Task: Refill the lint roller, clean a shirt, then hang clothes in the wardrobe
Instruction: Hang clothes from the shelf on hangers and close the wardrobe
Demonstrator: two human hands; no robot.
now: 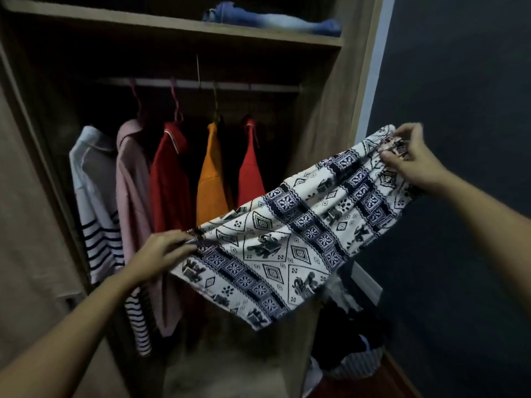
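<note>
Left hand [163, 251]: low, arm stretched forward, fingers [178, 239] pinched a white, navy-patterned cloth garment [287, 239].
Right hand [411, 156]: higher, arm stretched forward, fingers pinched its other end.

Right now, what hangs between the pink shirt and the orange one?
One red shirt with a white-piped collar hangs there, seen in the head view.

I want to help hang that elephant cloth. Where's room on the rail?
Bare rail shows between the rightmost red shirt and the wardrobe's right wall. From the striped shirt across to it, garments hang crowded.
</note>
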